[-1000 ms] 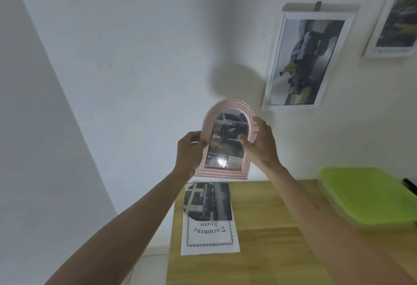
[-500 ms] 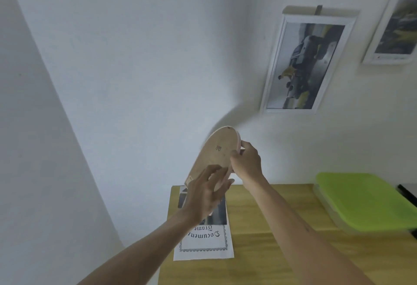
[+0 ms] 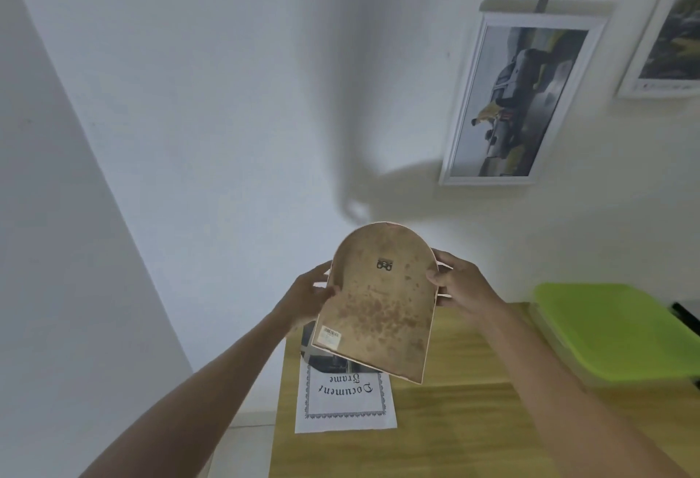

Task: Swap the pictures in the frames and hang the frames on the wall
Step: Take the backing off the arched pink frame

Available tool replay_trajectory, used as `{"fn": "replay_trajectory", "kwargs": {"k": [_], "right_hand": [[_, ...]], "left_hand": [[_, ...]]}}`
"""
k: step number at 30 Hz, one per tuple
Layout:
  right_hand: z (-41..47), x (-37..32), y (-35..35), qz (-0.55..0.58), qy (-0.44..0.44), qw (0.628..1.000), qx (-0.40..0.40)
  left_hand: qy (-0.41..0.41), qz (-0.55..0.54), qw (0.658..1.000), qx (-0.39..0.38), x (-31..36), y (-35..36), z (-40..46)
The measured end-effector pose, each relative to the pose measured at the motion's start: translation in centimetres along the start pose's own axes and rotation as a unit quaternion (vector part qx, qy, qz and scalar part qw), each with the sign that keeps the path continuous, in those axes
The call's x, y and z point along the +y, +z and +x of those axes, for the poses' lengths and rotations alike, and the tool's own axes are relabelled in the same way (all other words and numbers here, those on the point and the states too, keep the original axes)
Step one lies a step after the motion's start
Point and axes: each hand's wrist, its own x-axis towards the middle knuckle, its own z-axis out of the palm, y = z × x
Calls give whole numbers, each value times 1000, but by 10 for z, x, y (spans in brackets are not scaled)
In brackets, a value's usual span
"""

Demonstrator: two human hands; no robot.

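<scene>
Both hands (image 3: 308,297) (image 3: 460,286) grip arched frame (image 3: 378,303) edges — back showing, picture hidden.

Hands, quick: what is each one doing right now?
Left hand: grips the left edge of the arched frame, whose back faces the camera.
Right hand: grips the frame's right edge, thumb on the backing.

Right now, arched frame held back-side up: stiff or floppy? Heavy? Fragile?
Probably stiff: the arched frame keeps a flat back panel though the left hand and right hand grip only its side edges. Likely light, since fingertips carry it. The front is hidden, so treat any glazing as fragile.
</scene>
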Motion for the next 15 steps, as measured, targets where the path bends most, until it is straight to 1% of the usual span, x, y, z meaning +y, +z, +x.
{"fn": "replay_trajectory", "kwargs": {"k": [2, 4, 5, 8, 10, 13, 15], "right_hand": [[3, 5, -4, 19, 7, 1000, 2], [4, 10, -3, 10, 5, 1000, 22], [7, 14, -3, -15, -6, 999, 42], [7, 20, 2, -147, -60, 984, 83], [3, 21, 9, -229, -101, 964, 89], [5, 23, 20, -367, -170, 910, 92], [9, 21, 26, -430, -187, 879, 89]], "left_hand": [[8, -9, 1000, -6, -1, -2, -3], [7, -12, 1000, 6, -4, -1, -5], [2, -29, 1000, 12, -5, 1, -6], [-10, -76, 996, 36, -7, 6, -11], [-20, -91, 995, 42, -11, 7, -12], [-38, -96, 993, 57, -16, 11, -15], [-45, -102, 991, 77, -19, 14, -16]]}}
